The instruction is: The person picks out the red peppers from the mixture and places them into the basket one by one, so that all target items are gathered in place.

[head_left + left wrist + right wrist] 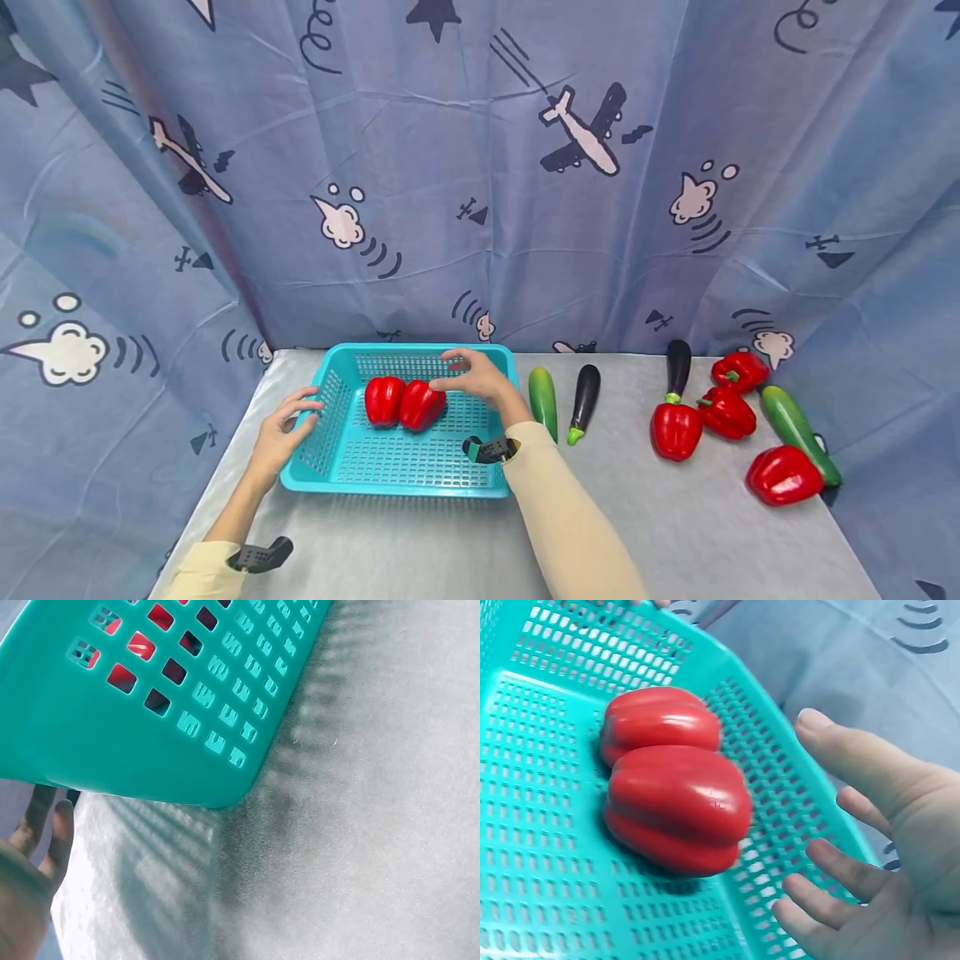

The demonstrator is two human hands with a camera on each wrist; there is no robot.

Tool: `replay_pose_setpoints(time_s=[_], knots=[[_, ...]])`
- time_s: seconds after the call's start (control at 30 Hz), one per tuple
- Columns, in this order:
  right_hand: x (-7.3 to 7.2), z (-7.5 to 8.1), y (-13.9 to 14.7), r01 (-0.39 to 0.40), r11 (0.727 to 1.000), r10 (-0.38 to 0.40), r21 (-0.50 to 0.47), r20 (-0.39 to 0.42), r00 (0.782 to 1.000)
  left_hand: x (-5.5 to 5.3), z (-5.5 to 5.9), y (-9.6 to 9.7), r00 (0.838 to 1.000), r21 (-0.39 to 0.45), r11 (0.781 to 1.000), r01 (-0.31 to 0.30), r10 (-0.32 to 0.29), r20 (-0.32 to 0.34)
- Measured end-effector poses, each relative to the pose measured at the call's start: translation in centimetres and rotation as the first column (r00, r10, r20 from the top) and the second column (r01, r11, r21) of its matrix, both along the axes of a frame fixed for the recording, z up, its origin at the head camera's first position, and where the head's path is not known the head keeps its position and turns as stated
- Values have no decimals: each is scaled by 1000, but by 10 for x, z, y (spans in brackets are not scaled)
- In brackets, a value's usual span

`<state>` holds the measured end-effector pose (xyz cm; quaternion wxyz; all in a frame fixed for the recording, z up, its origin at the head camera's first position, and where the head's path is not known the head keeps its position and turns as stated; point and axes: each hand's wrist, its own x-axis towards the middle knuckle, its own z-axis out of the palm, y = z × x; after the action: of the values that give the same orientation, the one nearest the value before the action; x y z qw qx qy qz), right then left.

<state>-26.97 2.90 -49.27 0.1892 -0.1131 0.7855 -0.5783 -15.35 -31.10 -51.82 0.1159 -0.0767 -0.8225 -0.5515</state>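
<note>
A turquoise plastic basket (397, 490) stands on the left part of the table with two red bell peppers inside. One pepper (384, 402) lies at the left, the other (423, 406) right against it; both also show in the right wrist view. Above the basket's right half, my right hand (476, 375) hovers with fingers spread and nothing in its grasp, the thumb close to the right pepper. My left hand (281, 437) is at the basket's left rim, its fingers loosely bent; in the left wrist view its fingertips are partly hidden behind the rim.
Right of the basket lie a cucumber (543, 400) and an eggplant (585, 400). Farther right are several red bell peppers (677, 432), a second eggplant (678, 367) and another cucumber (798, 429). A patterned blue curtain (420, 208) hangs behind the table.
</note>
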Motion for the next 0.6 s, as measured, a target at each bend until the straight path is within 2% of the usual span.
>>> replay_pose_setpoints(time_s=[0.2, 0.3, 0.47, 0.6], knots=[[-1, 18, 18, -43, 989, 47, -144, 25, 999, 0, -1, 2, 1000, -6, 1000, -9, 9, 4], [-1, 27, 29, -43, 980, 48, -195, 19, 999, -3, -7, -1, 1000, -3, 1000, -15, 15, 11], [2, 38, 51, -31, 977, 29, -212, -12, 1000, -10, -24, -10, 1000, -24, 999, -22, 22, 11], [7, 43, 72, -35, 975, 31, -220, -21, 999, -12, -27, -14, 1000, -40, 999, -24, 24, 5]])
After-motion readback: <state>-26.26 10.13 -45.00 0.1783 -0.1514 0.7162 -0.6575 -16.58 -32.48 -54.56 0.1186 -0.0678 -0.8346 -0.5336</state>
